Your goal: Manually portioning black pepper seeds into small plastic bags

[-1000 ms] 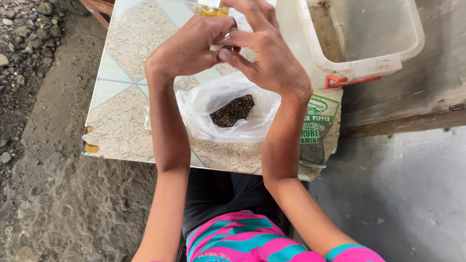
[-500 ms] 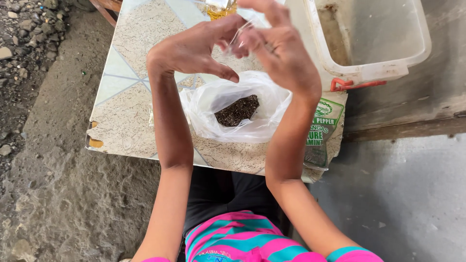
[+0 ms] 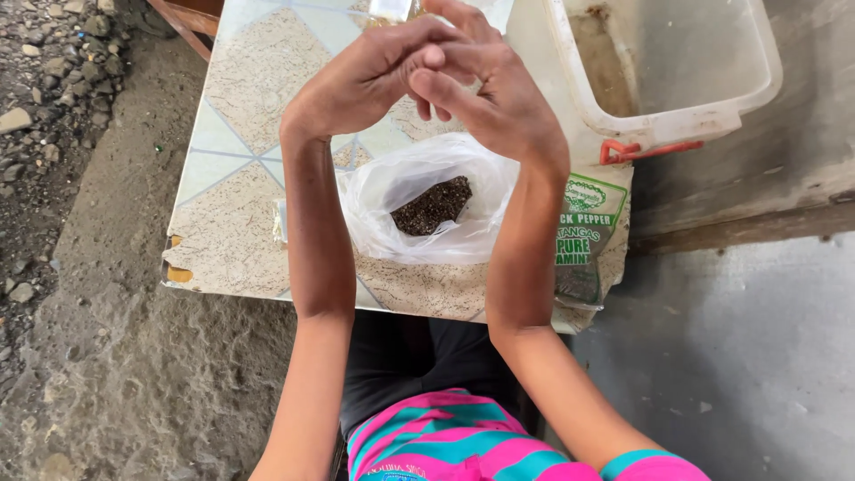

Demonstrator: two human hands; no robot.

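Observation:
My left hand [image 3: 374, 80] and my right hand [image 3: 494, 102] are raised together over a tiled table [image 3: 240, 214], fingertips touching. The left fingers curl around a small clear packet [image 3: 390, 11] with something yellowish in it, which pokes out at the frame's top edge. My right fingers press against the left ones; what they pinch is hidden. Below both hands an open clear plastic bag [image 3: 392, 191] lies on the table with a heap of dark ground spice [image 3: 432, 205] inside.
A green printed pouch [image 3: 583, 236] lies at the table's right edge. A white plastic tub [image 3: 677, 71] with a red clip stands at the back right. Gravel and bare ground lie to the left, concrete to the right. My striped lap is below.
Both hands have drawn closer together, the fingers now overlapping. The thin strand seen between them half a second ago no longer shows. The bag of spice has not moved.

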